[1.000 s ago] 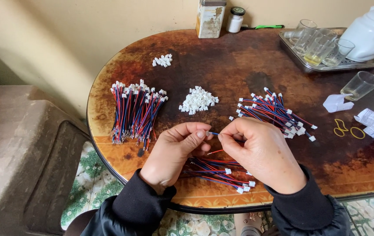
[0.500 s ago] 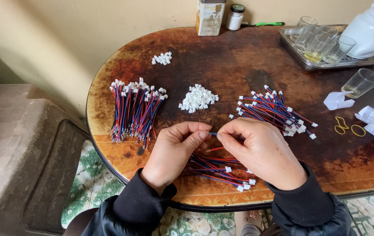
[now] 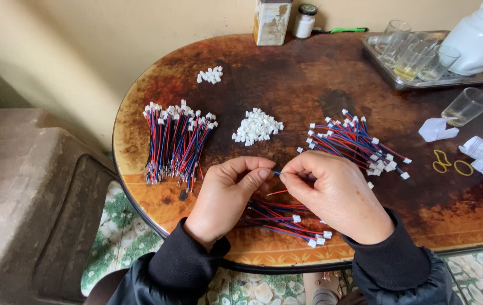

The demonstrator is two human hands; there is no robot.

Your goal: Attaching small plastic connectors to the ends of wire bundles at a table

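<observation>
My left hand (image 3: 227, 195) and my right hand (image 3: 334, 192) meet over the near edge of a round brown table (image 3: 309, 79). Between their pinched fingertips runs a thin red and blue wire (image 3: 277, 173). Under the hands lie several loose red and blue wires with white plugs (image 3: 286, 220). A large bundle of the same wires (image 3: 176, 144) lies to the left, another bundle (image 3: 354, 141) to the right. A heap of small white connectors (image 3: 256, 126) sits in the middle, a smaller heap (image 3: 210, 74) further back.
A metal tray (image 3: 399, 82) with glasses and a white teapot (image 3: 478, 36) stands at the back right. A lone glass (image 3: 467, 105), white paper bits (image 3: 436, 129), yellow rubber bands (image 3: 450, 166), a tin (image 3: 271, 21) and a small jar (image 3: 306, 21) are also on the table. A brown chair (image 3: 32, 192) stands left.
Both hands stay together at the table's near edge with only slight finger movement on the wire. The view has shifted a little.
</observation>
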